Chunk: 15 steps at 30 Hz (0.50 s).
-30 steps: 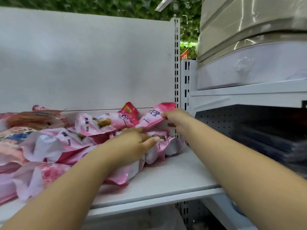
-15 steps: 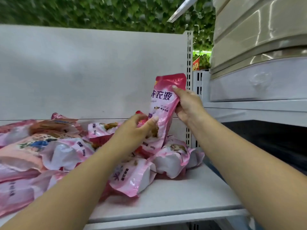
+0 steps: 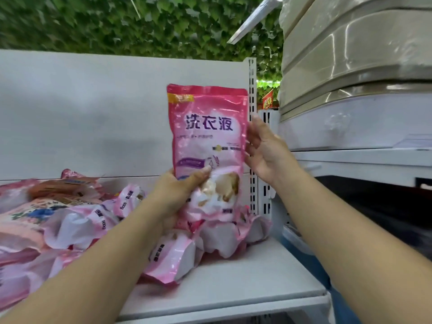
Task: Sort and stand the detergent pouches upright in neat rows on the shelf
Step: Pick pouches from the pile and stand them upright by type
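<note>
Head view: pouch (image 3: pixel 207 141) upright btwn hands, left hand (image 3: pixel 180 190) clamped low, right hand (image 3: pixel 264 150) splayed at edge

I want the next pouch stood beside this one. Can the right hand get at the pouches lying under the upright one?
Probably yes. The right hand is open beside the upright pouch, and the lying pouches sit just below it with bare shelf in front. Only the upright pouch's base overlaps them.

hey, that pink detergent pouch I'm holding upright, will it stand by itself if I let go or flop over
The pink pouch looks soft and glossy, so probably floppy and a bit slippery. It bulges low, near your left hand, suggesting bottom-heavy liquid. It sits on slumped pouches, not bare shelf, so it likely tips.
</note>
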Motion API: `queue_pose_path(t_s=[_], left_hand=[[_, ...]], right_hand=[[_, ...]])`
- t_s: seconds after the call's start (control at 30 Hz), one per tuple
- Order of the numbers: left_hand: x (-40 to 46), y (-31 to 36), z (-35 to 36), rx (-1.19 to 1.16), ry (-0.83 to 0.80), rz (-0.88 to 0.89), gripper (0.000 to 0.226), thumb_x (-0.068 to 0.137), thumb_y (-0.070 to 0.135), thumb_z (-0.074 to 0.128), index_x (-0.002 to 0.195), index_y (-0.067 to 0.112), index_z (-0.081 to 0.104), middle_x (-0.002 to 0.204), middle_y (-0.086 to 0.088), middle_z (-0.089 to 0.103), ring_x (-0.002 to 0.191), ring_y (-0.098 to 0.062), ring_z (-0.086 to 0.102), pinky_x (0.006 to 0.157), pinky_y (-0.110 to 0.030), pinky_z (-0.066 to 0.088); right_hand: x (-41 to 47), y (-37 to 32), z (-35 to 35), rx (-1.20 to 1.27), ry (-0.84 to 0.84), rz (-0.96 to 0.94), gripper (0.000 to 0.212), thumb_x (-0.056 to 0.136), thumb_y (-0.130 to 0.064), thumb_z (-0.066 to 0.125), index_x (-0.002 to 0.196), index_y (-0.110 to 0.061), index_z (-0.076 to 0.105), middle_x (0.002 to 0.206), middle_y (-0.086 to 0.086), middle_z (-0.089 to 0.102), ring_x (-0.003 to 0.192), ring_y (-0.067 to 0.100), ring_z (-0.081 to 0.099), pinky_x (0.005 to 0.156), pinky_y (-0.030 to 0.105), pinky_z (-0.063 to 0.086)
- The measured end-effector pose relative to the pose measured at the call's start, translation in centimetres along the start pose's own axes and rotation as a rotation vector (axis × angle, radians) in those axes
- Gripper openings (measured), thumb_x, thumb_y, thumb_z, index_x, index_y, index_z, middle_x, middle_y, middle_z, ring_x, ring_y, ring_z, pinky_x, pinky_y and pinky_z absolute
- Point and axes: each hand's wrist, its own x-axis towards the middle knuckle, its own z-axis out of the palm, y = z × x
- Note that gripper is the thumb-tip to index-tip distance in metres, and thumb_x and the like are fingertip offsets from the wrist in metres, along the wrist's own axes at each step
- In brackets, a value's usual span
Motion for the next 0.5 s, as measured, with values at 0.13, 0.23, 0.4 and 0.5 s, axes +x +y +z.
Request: queue_pose_path(t_s=[0.13, 0.23, 0.4, 0.5], left_hand=[[1.3, 1.4, -2.5, 0.052, 0.149, 0.030, 0.012, 0.081, 0.017, 0.067, 0.086, 0.013, 0.058, 0.051, 0.000, 0.066, 0.040, -0.014, 0.061, 0.036, -0.026, 0.050], [2.2, 1.3, -4.9, 0.161, 0.175, 0.022, 0.025, 0.080, 0.016, 0.068, 0.101, 0.011, 0.057, 0.072, -0.010, 0.070, 0.051, -0.022, 0.066, 0.046, -0.032, 0.054], [3.0, 0.6, -6.4, 0.488, 0.224, -0.040, 0.066, 0.077, 0.019, 0.073, 0.131, 0.006, 0.039, 0.111, -0.020, 0.061, 0.080, -0.030, 0.062, 0.059, -0.030, 0.049], [3.0, 1.5, -5.6, 1.121, 0.258, 0.050, 0.094, 0.079, 0.030, 0.071, 0.146, 0.016, 0.005, 0.122, -0.018, 0.053, 0.107, -0.035, 0.053, 0.072, -0.031, 0.042]], right_hand=[[-0.6, 3.3, -3.2, -0.461, 0.109, 0.270, 0.041, 0.091, -0.041, 0.049, 0.111, -0.007, 0.057, 0.113, 0.009, 0.062, 0.100, 0.021, 0.058, 0.092, 0.033, 0.046], [-1.3, 5.4, -3.7, -1.054, 0.072, 0.470, 0.046, 0.087, -0.050, 0.053, 0.108, -0.010, 0.056, 0.099, 0.006, 0.062, 0.075, 0.016, 0.057, 0.086, 0.027, 0.041], [-0.9, 5.8, -1.9, -1.411, -0.070, 0.586, 0.061, 0.088, -0.052, 0.049, 0.126, -0.003, 0.050, 0.127, 0.014, 0.056, 0.109, 0.025, 0.058, 0.076, 0.023, 0.038], [-0.4, 5.8, -1.3, -1.411, -0.099, 0.648, 0.057, 0.087, -0.045, 0.055, 0.120, 0.001, 0.053, 0.108, 0.016, 0.059, 0.073, 0.021, 0.059, 0.059, 0.023, 0.042]])
